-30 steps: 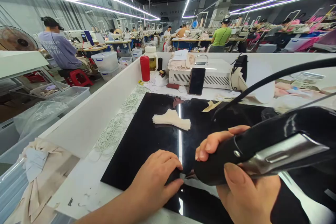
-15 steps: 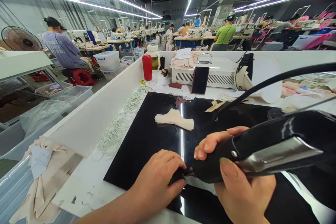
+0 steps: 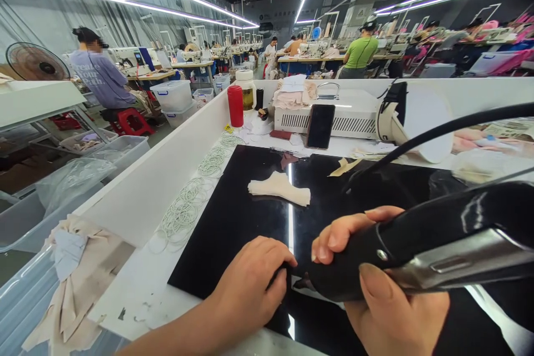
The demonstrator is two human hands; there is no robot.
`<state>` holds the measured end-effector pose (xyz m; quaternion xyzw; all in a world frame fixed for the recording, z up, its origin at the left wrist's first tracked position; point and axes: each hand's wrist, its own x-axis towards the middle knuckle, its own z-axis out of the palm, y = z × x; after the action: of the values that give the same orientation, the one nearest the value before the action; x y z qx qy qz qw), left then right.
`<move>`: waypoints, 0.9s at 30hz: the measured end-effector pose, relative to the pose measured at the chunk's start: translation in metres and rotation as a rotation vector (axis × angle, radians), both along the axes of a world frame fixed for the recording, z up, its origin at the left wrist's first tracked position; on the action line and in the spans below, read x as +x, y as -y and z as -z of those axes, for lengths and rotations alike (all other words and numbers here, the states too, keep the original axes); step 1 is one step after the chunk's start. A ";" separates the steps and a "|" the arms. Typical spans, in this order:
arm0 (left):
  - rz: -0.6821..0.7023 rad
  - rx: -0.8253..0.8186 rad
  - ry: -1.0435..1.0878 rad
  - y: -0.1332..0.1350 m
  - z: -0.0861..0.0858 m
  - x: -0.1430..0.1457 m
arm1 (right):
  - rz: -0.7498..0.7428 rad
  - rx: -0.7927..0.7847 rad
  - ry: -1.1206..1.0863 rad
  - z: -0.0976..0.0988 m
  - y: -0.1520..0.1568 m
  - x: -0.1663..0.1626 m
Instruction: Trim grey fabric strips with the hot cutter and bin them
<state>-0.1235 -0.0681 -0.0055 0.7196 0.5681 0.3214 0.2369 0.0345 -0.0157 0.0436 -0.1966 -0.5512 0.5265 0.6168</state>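
My right hand (image 3: 387, 295) is wrapped round the rounded end of a black object (image 3: 442, 233) with a silver metal strip and a small rivet. Its exact kind cannot be told, and its far part runs out of view at the right. My left hand (image 3: 254, 278) rests low over a glossy black board (image 3: 217, 211), its fingers curled toward the thumb. Whatever lies in that grip is dark and hidden. Between the hands, near the black object's tip, is a small dark piece (image 3: 303, 283). Beyond them a stack of cream fabric pieces (image 3: 279, 188) lies on the board.
Pale elastic loops (image 3: 181, 214) lie left of the board. Behind it stand a phone (image 3: 320, 126), a white vented machine (image 3: 350, 114) and a red bottle (image 3: 236, 107). A black cable (image 3: 417, 142) arches across the right. Beige cloth (image 3: 79, 289) hangs at left. Co-workers sit farther back.
My right hand and the black object have shifted slightly right and down. My left hand's thumb has drawn back a little, widening the gap between the hands.
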 end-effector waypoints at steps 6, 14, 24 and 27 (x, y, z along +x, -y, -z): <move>0.044 0.051 -0.047 0.001 0.005 -0.003 | -0.024 -0.012 -0.004 0.003 -0.001 0.003; 0.230 0.214 -0.113 0.008 0.003 -0.002 | 0.202 -0.020 -0.036 -0.020 -0.013 0.028; 0.494 -0.051 -0.087 -0.038 -0.027 -0.003 | 0.238 0.012 -0.008 -0.002 -0.017 0.038; 0.547 -0.124 -0.085 -0.046 -0.025 -0.002 | 0.199 0.015 -0.015 0.002 -0.015 0.036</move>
<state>-0.1258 -0.0226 0.0190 0.8431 0.3810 0.1798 0.3343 0.0702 -0.0007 0.0412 -0.2417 -0.5281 0.4598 0.6718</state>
